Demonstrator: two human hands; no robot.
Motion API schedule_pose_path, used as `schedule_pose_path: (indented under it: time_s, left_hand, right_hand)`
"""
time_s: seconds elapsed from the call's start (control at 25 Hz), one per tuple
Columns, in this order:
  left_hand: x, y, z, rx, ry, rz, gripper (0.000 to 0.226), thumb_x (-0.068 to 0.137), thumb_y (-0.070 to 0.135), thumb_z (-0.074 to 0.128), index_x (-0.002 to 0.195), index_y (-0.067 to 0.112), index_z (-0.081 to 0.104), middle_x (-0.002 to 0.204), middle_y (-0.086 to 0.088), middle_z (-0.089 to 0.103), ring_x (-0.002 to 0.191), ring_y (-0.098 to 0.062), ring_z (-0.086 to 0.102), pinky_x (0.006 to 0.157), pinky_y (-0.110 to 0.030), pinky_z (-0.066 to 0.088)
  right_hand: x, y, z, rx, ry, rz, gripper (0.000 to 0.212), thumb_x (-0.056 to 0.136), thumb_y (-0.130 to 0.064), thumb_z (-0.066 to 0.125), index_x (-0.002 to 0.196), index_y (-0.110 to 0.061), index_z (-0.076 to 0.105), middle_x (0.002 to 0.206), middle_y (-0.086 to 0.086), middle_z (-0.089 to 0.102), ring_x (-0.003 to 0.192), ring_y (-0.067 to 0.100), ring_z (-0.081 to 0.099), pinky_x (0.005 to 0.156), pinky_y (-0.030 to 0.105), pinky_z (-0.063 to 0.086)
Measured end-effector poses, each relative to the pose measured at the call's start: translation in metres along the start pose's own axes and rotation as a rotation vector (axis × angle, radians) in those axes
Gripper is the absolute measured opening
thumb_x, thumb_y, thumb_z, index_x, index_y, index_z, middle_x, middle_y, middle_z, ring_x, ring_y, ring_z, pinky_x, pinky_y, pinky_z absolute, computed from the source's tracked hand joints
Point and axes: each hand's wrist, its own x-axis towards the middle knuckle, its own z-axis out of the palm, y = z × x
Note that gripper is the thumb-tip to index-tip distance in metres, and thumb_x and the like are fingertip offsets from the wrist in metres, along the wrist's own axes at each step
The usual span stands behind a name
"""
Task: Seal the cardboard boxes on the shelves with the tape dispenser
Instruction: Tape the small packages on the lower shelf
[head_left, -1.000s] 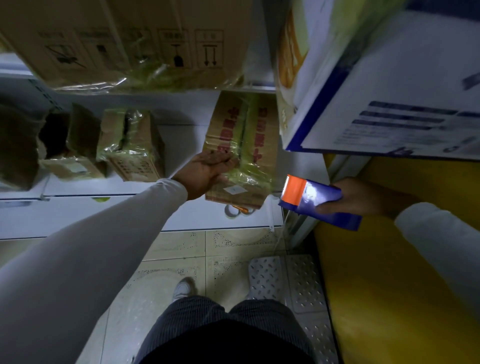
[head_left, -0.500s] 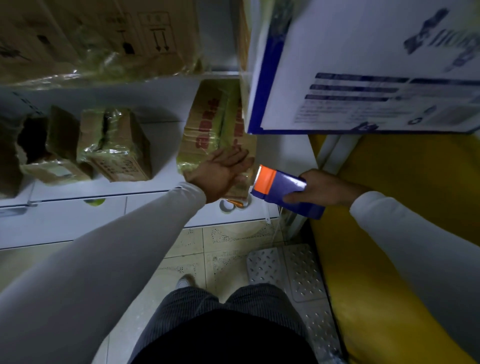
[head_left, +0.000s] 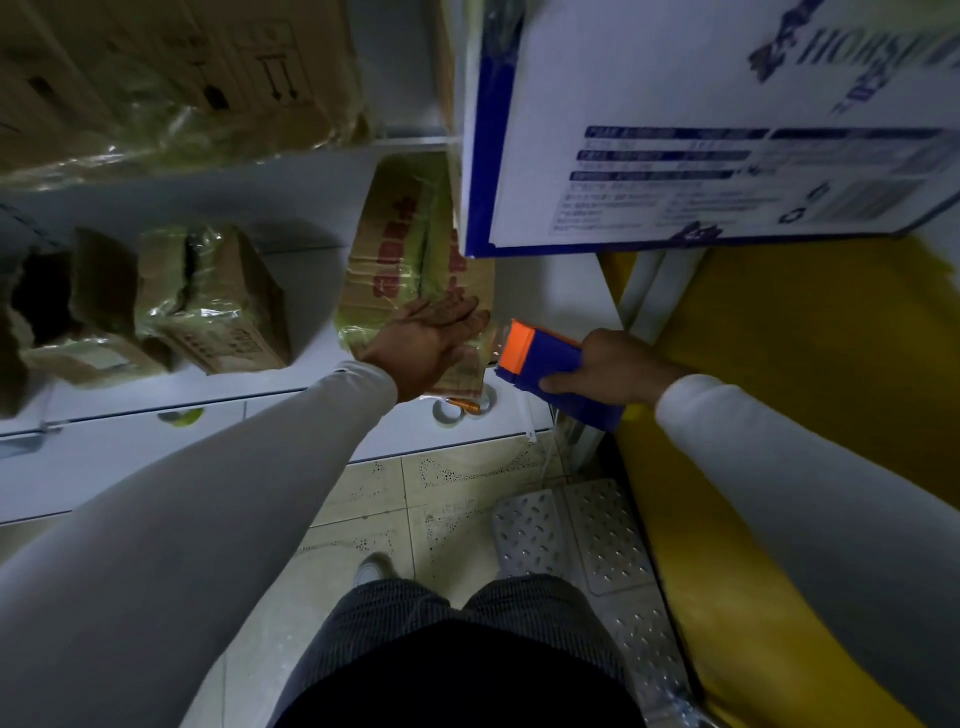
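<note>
A person's left hand (head_left: 434, 345) lies flat, fingers straight and together, pressed against the near face of a cardboard box (head_left: 410, 260) with red lettering that stands on a white shelf (head_left: 291, 379); the grip is open, holding nothing. Just to its right, the right hand (head_left: 615, 371) is clamped around a blue tape dispenser (head_left: 553, 371), fingers curled over its body, its orange head (head_left: 517, 348) pointed toward the box and close beside the left hand's fingertips. Whether the dispenser's edge touches the cardboard cannot be told. The box is wrapped in part in yellowish clear tape. On the same shelf, well to the left, sit two smaller taped boxes (head_left: 218, 306), and a roll of tape (head_left: 457, 410) lies at the shelf's front edge below the left wrist. A large brown carton (head_left: 171, 78) rests on the shelf above; a white-and-blue printed carton (head_left: 701, 119) fills the upper right. Below are tiled floor (head_left: 415, 499), a perforated metal step (head_left: 566, 535) and a yellow surface (head_left: 805, 322) at right.
</note>
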Motion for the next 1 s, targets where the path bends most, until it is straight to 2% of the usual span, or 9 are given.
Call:
schedule_pose_path:
  time_s: [0.12,0.16,0.28,0.44,0.52,0.6,0.76,0.84,1.0]
  left_hand:
    - [-0.003,-0.004,0.0,-0.018,-0.02,-0.002,0.052,0.101,0.041,0.028,0.15,0.027,0.019,0.158,0.003,0.017,0.147,-0.016,0.01,0.12,-0.037,0.006]
    - [-0.003,-0.005,0.0,-0.025,-0.021,-0.002,0.054,0.1,0.044,0.03,0.15,0.027,0.019,0.158,0.003,0.018,0.146,-0.017,0.012,0.12,-0.037,0.006]
    - [0.001,0.008,0.001,-0.072,0.019,-0.167,0.073,0.09,0.066,0.033,0.15,0.027,0.018,0.156,0.0,0.026,0.141,-0.025,0.027,0.114,-0.044,0.016]
    - [0.02,0.039,0.003,0.046,0.11,-0.338,0.076,0.084,0.066,0.04,0.145,0.022,0.028,0.155,-0.005,0.024,0.131,-0.034,0.035,0.102,-0.049,0.03]
    - [0.019,0.044,0.011,0.028,0.178,-0.395,0.07,0.085,0.06,0.043,0.143,0.023,0.031,0.157,-0.005,0.019,0.138,-0.034,0.027,0.104,-0.051,0.029]
    - [0.017,0.048,0.017,0.045,0.21,-0.416,0.067,0.084,0.054,0.044,0.142,0.022,0.032,0.156,-0.006,0.024,0.14,-0.03,0.025,0.104,-0.051,0.028]
    - [0.025,0.045,0.013,0.016,0.159,-0.452,0.07,0.084,0.055,0.046,0.144,0.024,0.031,0.154,-0.004,0.03,0.14,-0.024,0.028,0.106,-0.047,0.025]
    - [0.022,0.038,0.009,-0.034,0.153,-0.394,0.074,0.085,0.06,0.047,0.146,0.023,0.03,0.155,-0.003,0.028,0.142,-0.022,0.026,0.11,-0.045,0.022]
    - [-0.011,0.006,-0.006,-0.138,0.238,-0.071,0.077,0.082,0.065,0.048,0.145,0.021,0.034,0.151,-0.003,0.035,0.137,-0.027,0.035,0.113,-0.052,0.024]
  right_hand:
    - [0.006,0.003,0.02,-0.216,0.0,0.059,0.058,0.082,-0.064,0.059,0.119,-0.02,0.057,0.104,0.007,0.064,0.092,0.025,0.062,0.07,0.029,0.045]
    - [0.002,0.015,0.024,-0.229,-0.029,0.101,0.055,0.085,-0.061,0.058,0.119,-0.017,0.056,0.104,0.008,0.063,0.092,0.026,0.061,0.072,0.029,0.045]
    - [-0.014,0.043,0.03,-0.097,-0.026,0.144,0.039,0.089,-0.056,0.06,0.082,-0.018,0.054,0.073,0.001,0.056,0.065,0.015,0.054,0.055,0.026,0.036]
    - [-0.014,0.035,0.03,0.041,0.094,0.014,0.035,0.088,-0.055,0.061,0.079,-0.022,0.054,0.066,-0.002,0.056,0.06,0.014,0.055,0.052,0.026,0.034]
    - [-0.015,0.03,0.031,0.093,0.126,-0.007,0.035,0.087,-0.056,0.063,0.073,-0.025,0.053,0.064,-0.004,0.056,0.059,0.012,0.055,0.051,0.025,0.034]
    - [-0.019,0.03,0.033,0.156,0.136,-0.002,0.035,0.085,-0.056,0.065,0.072,-0.026,0.052,0.066,-0.005,0.056,0.061,0.012,0.056,0.053,0.024,0.036]
    - [-0.03,0.034,0.032,0.208,0.139,-0.025,0.033,0.085,-0.053,0.067,0.072,-0.026,0.054,0.067,-0.005,0.057,0.063,0.014,0.058,0.053,0.024,0.035]
    - [-0.035,0.034,0.029,0.24,0.148,-0.046,0.031,0.085,-0.053,0.067,0.082,-0.023,0.06,0.07,-0.006,0.061,0.068,0.016,0.061,0.056,0.024,0.038]
    - [-0.04,0.029,0.028,0.277,0.165,-0.074,0.031,0.084,-0.054,0.067,0.085,-0.024,0.061,0.076,-0.007,0.064,0.073,0.016,0.063,0.058,0.025,0.04]
